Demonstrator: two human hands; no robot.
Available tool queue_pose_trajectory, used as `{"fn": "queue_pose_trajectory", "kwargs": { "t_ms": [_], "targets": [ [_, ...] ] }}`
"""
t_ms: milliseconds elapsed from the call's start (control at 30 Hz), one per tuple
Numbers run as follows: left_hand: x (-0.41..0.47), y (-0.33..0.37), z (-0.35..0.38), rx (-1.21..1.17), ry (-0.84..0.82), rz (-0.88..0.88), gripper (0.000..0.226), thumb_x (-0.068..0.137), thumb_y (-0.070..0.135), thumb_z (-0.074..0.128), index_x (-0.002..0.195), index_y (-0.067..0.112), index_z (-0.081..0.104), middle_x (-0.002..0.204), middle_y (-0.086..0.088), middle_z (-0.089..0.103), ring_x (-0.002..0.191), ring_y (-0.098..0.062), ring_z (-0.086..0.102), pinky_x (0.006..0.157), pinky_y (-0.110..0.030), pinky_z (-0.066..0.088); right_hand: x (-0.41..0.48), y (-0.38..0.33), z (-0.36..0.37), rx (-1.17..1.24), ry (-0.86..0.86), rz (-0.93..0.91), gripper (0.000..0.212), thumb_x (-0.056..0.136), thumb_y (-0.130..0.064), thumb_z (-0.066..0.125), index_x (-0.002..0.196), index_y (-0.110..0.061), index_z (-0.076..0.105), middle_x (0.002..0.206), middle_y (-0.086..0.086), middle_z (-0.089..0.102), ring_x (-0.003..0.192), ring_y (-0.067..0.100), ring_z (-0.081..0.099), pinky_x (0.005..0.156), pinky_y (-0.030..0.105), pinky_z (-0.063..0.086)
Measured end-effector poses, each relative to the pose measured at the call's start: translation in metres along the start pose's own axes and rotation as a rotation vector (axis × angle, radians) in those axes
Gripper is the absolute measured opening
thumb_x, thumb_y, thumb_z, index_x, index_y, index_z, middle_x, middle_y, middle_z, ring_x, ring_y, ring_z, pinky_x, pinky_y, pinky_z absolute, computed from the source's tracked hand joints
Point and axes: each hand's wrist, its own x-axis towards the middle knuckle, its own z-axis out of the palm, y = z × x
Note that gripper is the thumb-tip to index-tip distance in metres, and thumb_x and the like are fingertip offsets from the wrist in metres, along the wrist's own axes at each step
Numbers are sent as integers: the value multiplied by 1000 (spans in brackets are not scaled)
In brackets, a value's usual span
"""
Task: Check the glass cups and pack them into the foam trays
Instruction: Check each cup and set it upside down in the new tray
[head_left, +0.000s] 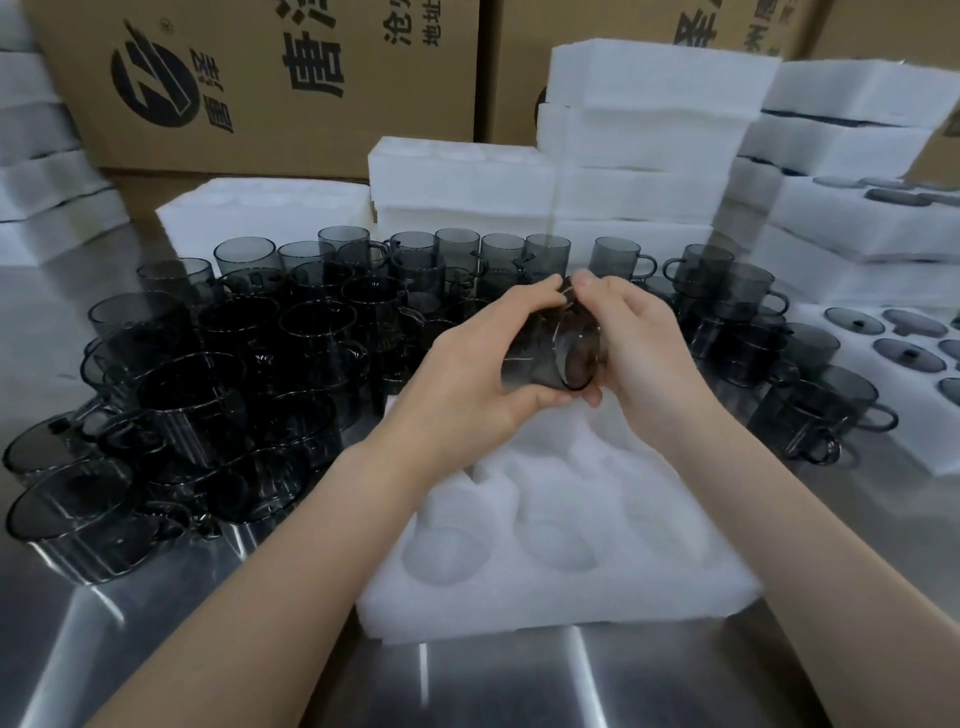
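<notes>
Smoky glass cup (553, 353) gripped sideways by both hands above foam tray (561, 545).

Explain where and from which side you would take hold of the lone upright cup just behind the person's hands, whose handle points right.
Take it by the handle, coming from the right. The lone cup stands upright with its loop jutting right into the gap before the next cup, so a grip there probably touches nothing else.
</notes>
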Motion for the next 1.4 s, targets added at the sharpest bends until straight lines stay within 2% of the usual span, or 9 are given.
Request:
{"fn": "queue_pose_trajectory", "kwargs": {
  "t_ms": [67,233,433,533,733,933,1133,1267,1400],
  "targets": [
    [-1,2,-1,-33,-21,-33,68,77,24,79,136,19,46,145,12,47,129,5,44,107,-13,33,2,0,-2,91,2,62,27,99,-33,53,88,-8,54,66,12,53,51,25,46,38,24,32],
    [-1,5,-5,-166,16,-108,63,84,33,60,141,15,42,132,8,57,123,-2,52,104,-17,37,3,0,-6,231,-147,129,22,98,-32,53,111,-18,61,84,10,58,56,21,50,45,24,39],
    [-1,3,-4,-318,67,-146,56,88,30,56,141,25,37,136,4,53,126,-5,50,110,-29,38,1,0,-4,257,-159,136,24,96,-31,54,85,-10,56,55,0,55,40,11,47,37,19,34],
    [0,1,-3,-352,76,-190,62,79,36,68,135,32,40,132,6,56,123,-5,54,107,-29,42,2,0,-2,265,-110,135,23,100,-22,51,87,-3,55,62,6,55,41,11,49,37,20,38],
    [3,-3,-4,-460,178,-274,46,91,3,62,133,14,48,116,7,62,106,6,60,96,-18,47,1,-1,-2,389,-200,145,25,101,-18,45,86,-1,55,63,1,60,45,13,54,39,23,43],
    [6,1,-9,-635,243,-362,34,99,11,47,133,9,48,109,4,64,106,-12,61,89,-28,56,0,-5,-5,555,-297,192,30,101,-18,39,88,-2,61,71,2,66,53,10,62,49,20,54],
    [6,1,-12,-695,241,-418,43,99,12,49,141,7,44,123,-6,63,114,-18,62,88,-30,57,0,-1,-4,401,-164,78,15,97,-19,51,106,-8,58,84,6,63,60,19,60,53,29,54],
    [5,1,-11,-573,234,-372,47,94,5,57,140,10,47,120,-2,65,111,-7,61,98,-26,50,-2,-3,-6,99,-126,-82,41,83,-28,66,123,-24,58,113,4,66,90,14,65,75,26,52],
    [2,2,-12,-553,184,-336,52,89,-6,59,139,4,46,124,-4,62,108,2,60,98,-20,47,-8,-3,0,-88,-237,-121,75,67,-26,80,135,-20,49,104,1,71,96,10,65,93,31,51]
  ]
}}
